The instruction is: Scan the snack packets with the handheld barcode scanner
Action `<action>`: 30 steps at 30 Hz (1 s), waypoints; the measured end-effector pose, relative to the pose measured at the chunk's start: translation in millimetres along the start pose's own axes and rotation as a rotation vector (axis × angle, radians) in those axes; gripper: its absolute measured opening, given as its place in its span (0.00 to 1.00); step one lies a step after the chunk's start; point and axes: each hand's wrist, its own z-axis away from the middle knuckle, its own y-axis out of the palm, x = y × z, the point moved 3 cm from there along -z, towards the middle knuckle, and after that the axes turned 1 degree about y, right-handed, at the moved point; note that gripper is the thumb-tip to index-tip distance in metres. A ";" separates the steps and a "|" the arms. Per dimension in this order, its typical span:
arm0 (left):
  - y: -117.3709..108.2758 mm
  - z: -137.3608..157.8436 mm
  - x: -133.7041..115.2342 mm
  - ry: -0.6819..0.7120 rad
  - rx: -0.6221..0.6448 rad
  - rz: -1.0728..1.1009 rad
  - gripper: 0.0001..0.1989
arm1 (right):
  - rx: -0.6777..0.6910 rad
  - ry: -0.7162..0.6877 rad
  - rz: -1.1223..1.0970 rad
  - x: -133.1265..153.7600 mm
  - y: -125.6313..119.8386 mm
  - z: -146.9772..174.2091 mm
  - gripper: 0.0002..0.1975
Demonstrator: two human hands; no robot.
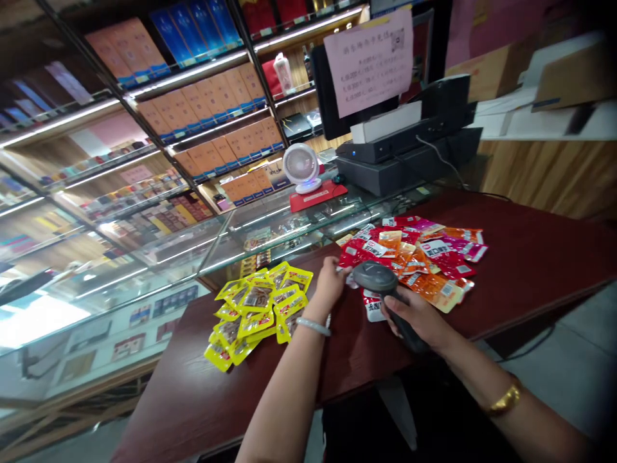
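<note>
My right hand is wrapped round the handle of a dark grey barcode scanner. The scanner's head points toward my left hand, whose fingers are closed at the left edge of a pile of snack packets. They seem to pinch a packet there, though the scanner and my fingers partly hide it. The packets in this pile are red, orange and purple. Left of my left forearm lies a heap of yellow snack packets with brown contents showing through clear windows.
Both piles lie on a dark red-brown counter. Behind it are a glass display case, a small white fan on a red pad, and a monitor with a pink notice. A black cash drawer stands at the back right.
</note>
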 end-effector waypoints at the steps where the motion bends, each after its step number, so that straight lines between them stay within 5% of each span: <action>1: 8.5 -2.7 -3.7 0.035 0.039 0.094 0.17 | -0.008 0.010 -0.008 -0.7 -0.8 -0.3 0.21; 4: 10.2 -4.6 -7.6 0.195 0.135 0.160 0.22 | 0.014 0.005 -0.006 0.8 -1.6 -2.1 0.20; 7: -28.3 6.4 1.7 0.249 0.154 -0.164 0.20 | 0.072 0.025 0.052 13.0 1.5 -6.4 0.20; 12: -117.0 39.4 29.2 -0.005 0.190 -0.814 0.21 | 0.290 0.077 0.187 50.4 16.2 -29.5 0.22; 16: -142.7 61.0 47.1 -0.122 0.239 -1.002 0.30 | 0.508 0.208 0.242 63.1 30.3 -58.0 0.23; 25: -142.5 77.0 61.1 -0.152 0.190 -0.763 0.20 | 0.531 0.194 0.176 71.9 43.4 -109.9 0.24; 30: -142.2 73.2 72.5 -0.271 -0.230 -0.173 0.11 | 0.533 0.125 0.194 69.1 34.8 -120.4 0.23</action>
